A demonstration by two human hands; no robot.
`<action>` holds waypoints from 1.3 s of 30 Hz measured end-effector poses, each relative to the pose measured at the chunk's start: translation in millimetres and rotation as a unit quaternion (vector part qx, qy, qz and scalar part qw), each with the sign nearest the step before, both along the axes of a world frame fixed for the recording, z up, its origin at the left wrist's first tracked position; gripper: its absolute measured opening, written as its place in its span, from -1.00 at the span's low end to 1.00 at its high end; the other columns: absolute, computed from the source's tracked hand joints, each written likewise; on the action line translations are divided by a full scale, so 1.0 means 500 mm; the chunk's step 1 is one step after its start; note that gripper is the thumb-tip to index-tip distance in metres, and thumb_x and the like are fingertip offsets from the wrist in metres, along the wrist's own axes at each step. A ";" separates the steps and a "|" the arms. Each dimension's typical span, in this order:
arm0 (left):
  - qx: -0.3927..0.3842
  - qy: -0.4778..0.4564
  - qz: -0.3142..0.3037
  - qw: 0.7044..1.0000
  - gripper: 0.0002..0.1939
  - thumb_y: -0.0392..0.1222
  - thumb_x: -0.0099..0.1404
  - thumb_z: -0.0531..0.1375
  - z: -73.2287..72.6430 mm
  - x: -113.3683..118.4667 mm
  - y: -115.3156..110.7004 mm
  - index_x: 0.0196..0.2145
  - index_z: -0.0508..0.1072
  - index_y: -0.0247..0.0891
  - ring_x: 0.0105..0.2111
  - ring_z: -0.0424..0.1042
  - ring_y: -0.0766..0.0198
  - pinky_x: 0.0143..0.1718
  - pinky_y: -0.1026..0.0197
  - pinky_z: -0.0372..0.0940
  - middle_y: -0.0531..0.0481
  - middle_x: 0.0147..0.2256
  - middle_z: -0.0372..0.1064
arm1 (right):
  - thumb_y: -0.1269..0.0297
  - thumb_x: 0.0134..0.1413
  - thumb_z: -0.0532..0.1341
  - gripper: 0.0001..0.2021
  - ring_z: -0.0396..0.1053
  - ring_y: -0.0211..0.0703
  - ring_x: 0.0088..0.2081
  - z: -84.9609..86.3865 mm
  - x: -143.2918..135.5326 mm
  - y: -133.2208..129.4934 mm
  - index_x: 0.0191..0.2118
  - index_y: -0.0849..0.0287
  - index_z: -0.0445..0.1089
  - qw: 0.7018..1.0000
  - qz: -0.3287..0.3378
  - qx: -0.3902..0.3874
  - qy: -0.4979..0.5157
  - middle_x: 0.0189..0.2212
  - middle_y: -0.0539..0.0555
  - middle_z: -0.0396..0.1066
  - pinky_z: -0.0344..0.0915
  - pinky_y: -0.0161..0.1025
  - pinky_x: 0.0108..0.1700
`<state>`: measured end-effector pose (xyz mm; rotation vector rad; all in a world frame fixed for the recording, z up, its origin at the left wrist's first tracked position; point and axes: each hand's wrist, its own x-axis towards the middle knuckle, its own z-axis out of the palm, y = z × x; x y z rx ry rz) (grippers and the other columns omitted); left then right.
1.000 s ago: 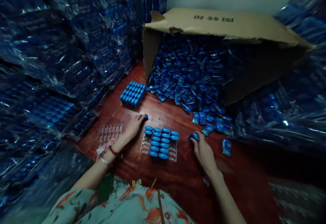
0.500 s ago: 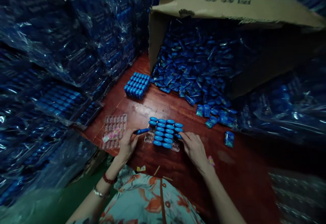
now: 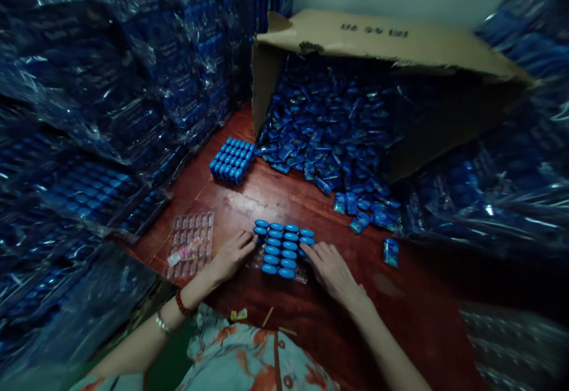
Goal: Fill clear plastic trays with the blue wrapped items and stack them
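Note:
A clear plastic blister tray (image 3: 300,276) lies on the table in front of me, with rows of small blue oval-topped containers (image 3: 273,250) standing in it. The middle columns reach the near edge, while the outer columns are filled only at the far end. At the left column, my left hand (image 3: 232,255) has its fingers closed on a blue container at the tray's side. My right hand (image 3: 332,269) pinches another blue container at the right column; its fingers partly hide that piece.
A cardboard box (image 3: 368,35) on its side spills blue packets (image 3: 329,142) onto the red-brown table (image 3: 275,192). A filled block of blue containers (image 3: 232,157) stands behind. An unfilled clear tray (image 3: 194,237) holds pink scraps. Plastic-wrapped stacks (image 3: 146,53) wall the left.
My left hand has brought its blue container rightward to the tray's left column. My right hand stays at the right column. The whole view has shifted slightly.

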<state>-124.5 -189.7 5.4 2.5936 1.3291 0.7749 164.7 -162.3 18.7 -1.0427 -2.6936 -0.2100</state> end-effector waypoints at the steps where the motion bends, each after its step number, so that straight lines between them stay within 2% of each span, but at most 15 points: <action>1: -0.011 0.026 -0.020 0.999 -0.70 -0.32 0.37 -0.07 0.009 0.000 0.008 0.01 0.30 -0.29 -0.21 0.31 0.20 -0.21 0.16 0.33 -0.18 -0.19 0.33 | 0.47 0.22 -0.08 -0.68 0.21 -0.10 -0.30 -0.003 0.003 0.001 -0.05 0.28 0.35 1.000 0.008 0.012 0.013 -0.35 0.15 0.39 0.11 -0.18 -0.22; 6: -0.069 0.134 -0.111 0.982 -0.84 -0.33 0.32 0.01 0.042 0.015 0.043 -0.21 0.36 -0.28 -0.18 0.28 0.18 -0.16 0.17 0.30 -0.12 -0.20 0.33 | 0.47 0.21 -0.03 -0.73 0.25 -0.08 -0.21 0.006 -0.009 -0.009 -0.13 0.22 0.39 0.999 0.006 0.034 0.035 -0.33 0.16 0.41 0.12 -0.17 -0.21; 10: -0.041 0.146 -0.108 0.983 -0.75 -0.40 0.29 0.01 0.043 0.012 0.043 -0.09 0.33 -0.27 -0.10 0.28 0.17 -0.09 0.15 0.28 -0.15 -0.11 0.31 | 0.32 0.20 0.07 -0.75 0.28 -0.09 -0.18 0.002 0.000 -0.018 -0.04 0.18 0.36 0.993 -0.020 0.044 0.111 -0.28 0.16 0.41 0.18 -0.16 -0.19; 12: -0.001 0.138 -0.115 0.984 -0.63 -0.41 0.27 0.02 0.044 -0.003 0.046 0.03 0.27 -0.27 -0.08 0.28 0.13 -0.07 0.10 0.27 -0.18 -0.08 0.32 | 0.28 0.21 0.06 -0.70 0.29 -0.11 -0.17 -0.009 0.035 0.013 0.03 0.11 0.32 0.981 -0.065 0.049 0.174 -0.23 0.15 0.38 0.22 -0.16 -0.16; 14: 0.023 0.119 -0.116 0.986 -0.56 -0.38 0.26 0.03 0.046 -0.017 0.066 0.10 0.23 -0.24 -0.09 0.28 0.11 -0.08 0.07 0.28 -0.18 -0.09 0.32 | 0.23 0.23 0.01 -0.67 0.28 -0.07 -0.09 -0.019 0.085 0.079 0.07 0.08 0.29 0.955 -0.175 0.054 0.231 -0.13 0.19 0.32 0.23 -0.10 -0.08; 16: 0.025 0.064 -0.084 0.994 -0.58 -0.35 0.28 0.02 0.046 -0.018 0.115 0.09 0.25 -0.20 -0.10 0.30 0.13 -0.11 0.08 0.29 -0.18 -0.09 0.32 | 0.07 0.22 -0.03 -0.55 0.19 0.08 0.03 -0.023 0.133 0.169 0.11 0.17 0.26 0.911 -0.326 0.030 0.252 0.00 0.29 0.20 0.20 0.03 0.00; 18: 0.014 -0.019 -0.021 1.000 -0.64 -0.30 0.34 -0.03 0.044 0.001 0.196 0.06 0.29 -0.19 -0.10 0.31 0.17 -0.11 0.12 0.30 -0.19 -0.06 0.28 | -0.04 0.19 -0.09 -0.43 0.11 0.21 0.10 -0.021 0.159 0.265 0.19 0.21 0.16 0.861 -0.452 -0.020 0.232 0.12 0.37 0.06 0.17 0.12 0.00; 20: -0.007 -0.082 0.052 0.995 -0.65 -0.20 0.37 -0.04 0.041 0.038 0.299 0.06 0.31 -0.23 -0.02 0.29 0.15 -0.02 0.08 0.26 -0.23 0.01 0.22 | -0.09 0.18 -0.11 -0.40 0.08 0.29 0.12 -0.015 0.153 0.347 0.24 0.13 0.09 0.826 -0.523 -0.071 0.197 0.17 0.36 -0.03 0.16 0.15 -0.01; 22: -0.040 -0.071 0.107 0.991 -0.54 -0.08 0.33 0.03 0.040 0.083 0.405 0.14 0.22 -0.27 0.16 0.10 0.00 0.12 -0.05 0.11 -0.30 0.16 0.04 | -0.13 0.16 -0.10 -0.40 0.11 0.30 0.10 -0.008 0.126 0.402 0.24 0.03 0.07 0.805 -0.556 -0.104 0.177 0.16 0.35 -0.03 0.17 0.12 -0.02; 25: -0.146 -0.032 0.169 0.974 -0.44 0.07 0.32 0.01 0.042 0.147 0.523 0.23 0.09 -0.12 0.24 -0.10 -0.16 0.15 -0.26 -0.04 -0.23 0.25 -0.11 | -0.17 0.13 -0.07 -0.41 0.19 0.20 0.06 -0.004 0.083 0.427 0.22 -0.03 0.11 0.805 -0.556 -0.118 0.173 0.09 0.31 0.05 0.19 0.00 -0.05; 28: -0.194 -0.007 0.181 0.964 -0.42 0.18 0.29 -0.01 0.038 0.193 0.565 0.21 0.11 0.02 0.25 -0.18 -0.27 0.11 -0.36 -0.08 -0.13 0.28 -0.15 | -0.16 0.11 0.00 -0.44 0.20 0.13 0.05 -0.012 0.061 0.406 0.18 -0.07 0.16 0.849 -0.499 -0.118 0.129 0.05 0.26 0.10 0.16 -0.04 -0.02; 30: -0.191 0.011 0.169 0.967 -0.42 0.21 0.25 0.02 0.030 0.208 0.559 0.18 0.18 0.02 0.24 -0.18 -0.31 0.10 -0.37 -0.07 -0.12 0.28 -0.14 | -0.13 0.13 -0.01 -0.46 0.21 0.11 0.03 -0.022 0.051 0.384 0.17 -0.05 0.18 0.884 -0.444 -0.114 0.095 0.04 0.27 0.13 0.15 -0.02 -0.02; 33: -0.189 0.032 0.132 0.973 -0.40 0.23 0.24 0.03 0.015 0.207 0.520 0.16 0.23 -0.06 0.22 -0.10 -0.30 0.10 -0.33 -0.04 -0.18 0.27 -0.11 | -0.08 0.19 -0.07 -0.51 0.25 0.09 -0.03 -0.033 0.030 0.353 0.15 -0.01 0.22 0.918 -0.372 -0.100 0.089 -0.02 0.28 0.19 0.18 0.01 -0.07; 36: -0.189 0.049 0.092 0.976 -0.42 0.18 0.29 -0.01 0.002 0.183 0.467 0.18 0.19 -0.09 0.18 0.02 -0.24 0.09 -0.30 -0.02 -0.24 0.25 -0.10 | 0.01 0.20 -0.02 -0.57 0.24 0.08 -0.03 -0.042 0.011 0.324 0.12 -0.02 0.25 0.940 -0.312 -0.087 0.102 0.00 0.27 0.18 0.21 0.02 -0.07; 39: -0.204 0.043 0.049 0.977 -0.50 0.10 0.35 -0.06 -0.008 0.139 0.409 0.18 0.18 -0.06 0.19 0.03 -0.14 0.12 -0.25 -0.01 -0.20 0.25 -0.10 | 0.14 0.20 0.03 -0.62 0.19 0.07 0.04 -0.048 0.002 0.284 0.12 -0.03 0.26 0.955 -0.261 -0.069 0.122 0.08 0.24 0.13 0.20 0.03 -0.04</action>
